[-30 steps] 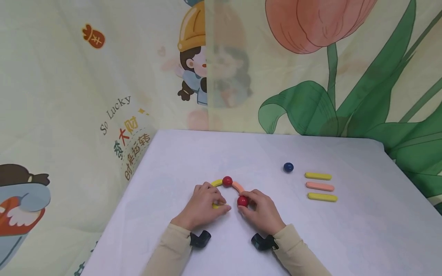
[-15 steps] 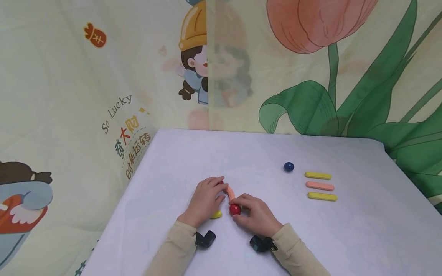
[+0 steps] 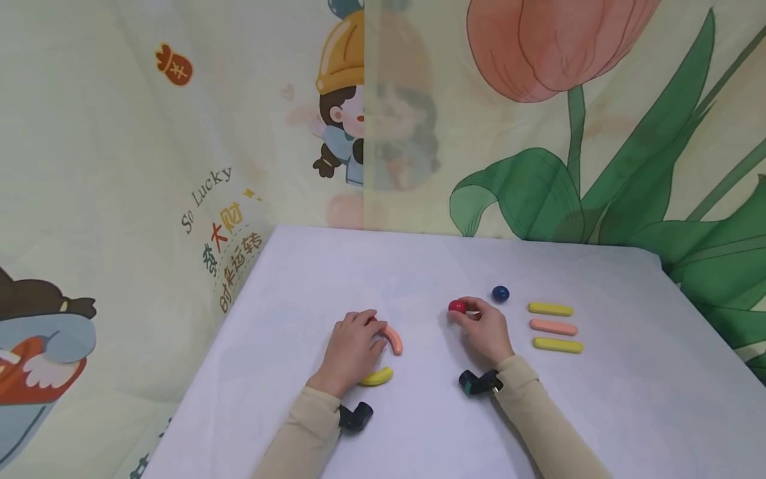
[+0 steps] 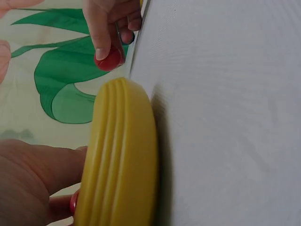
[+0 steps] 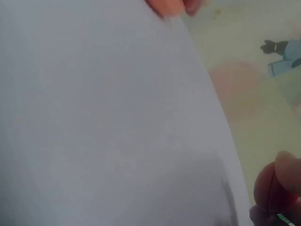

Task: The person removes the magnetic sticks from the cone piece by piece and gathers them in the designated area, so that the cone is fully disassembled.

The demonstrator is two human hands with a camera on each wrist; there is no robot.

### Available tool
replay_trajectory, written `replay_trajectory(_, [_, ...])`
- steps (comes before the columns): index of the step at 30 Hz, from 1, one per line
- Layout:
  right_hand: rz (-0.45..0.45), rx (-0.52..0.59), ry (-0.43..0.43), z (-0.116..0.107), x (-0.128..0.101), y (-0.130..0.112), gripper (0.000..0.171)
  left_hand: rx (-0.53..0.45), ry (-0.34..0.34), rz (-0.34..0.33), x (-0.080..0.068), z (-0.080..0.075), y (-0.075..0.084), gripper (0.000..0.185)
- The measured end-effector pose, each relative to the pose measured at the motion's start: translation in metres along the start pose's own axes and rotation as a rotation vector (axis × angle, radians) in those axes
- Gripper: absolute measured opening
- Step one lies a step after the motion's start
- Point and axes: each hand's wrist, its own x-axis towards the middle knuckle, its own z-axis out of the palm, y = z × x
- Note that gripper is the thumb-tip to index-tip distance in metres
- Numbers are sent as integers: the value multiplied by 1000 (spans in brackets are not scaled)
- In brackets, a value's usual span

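My right hand [image 3: 486, 332] pinches a red ball [image 3: 457, 307] between thumb and fingertips, over the middle of the table; the right wrist view shows this ball [image 5: 273, 190] at the lower right. Over to the left, my left hand [image 3: 353, 349] holds a second red ball [image 4: 74, 203], mostly covered by its fingers. A curved pink rod [image 3: 392, 339] juts from under those fingertips. Below the palm lies a curved yellow rod [image 3: 378, 377], which looms large and ribbed in the left wrist view. Any part of the arc beneath the left hand is hidden.
A dark blue ball [image 3: 501, 293] sits just beyond my right hand. To its right lie two straight yellow rods [image 3: 550, 309] and a straight pink rod [image 3: 553, 327] between them. The white table [image 3: 323, 266] meets a printed cloth [image 3: 407, 199] at the back.
My right hand has pulled its red ball off the curved pink rod's end and carried it right and away from me. My left hand moved slightly right, over the other red ball.
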Motion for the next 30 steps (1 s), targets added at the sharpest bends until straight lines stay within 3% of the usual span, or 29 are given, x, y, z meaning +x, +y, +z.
replay_trajectory(7, [43, -86, 51, -3, 35, 3, 51, -7, -25, -29, -4, 4, 0, 26])
replay_trajectory(14, [20, -130, 87, 5, 48, -4, 49, 4, 6, -21, -3, 2, -1, 25])
replay_trajectory(18, [26, -145, 84, 3, 49, -3, 52, -39, 2, -62, 0, 2, -3, 30])
replay_trajectory(25, [33, -139, 47, -5, 29, 0, 63, -125, 4, -221, 2, 0, -8, 38])
replay_trajectory(30, [-31, -136, 35, 8, -3, -9, 45, -153, -39, -306, 3, -4, -9, 36])
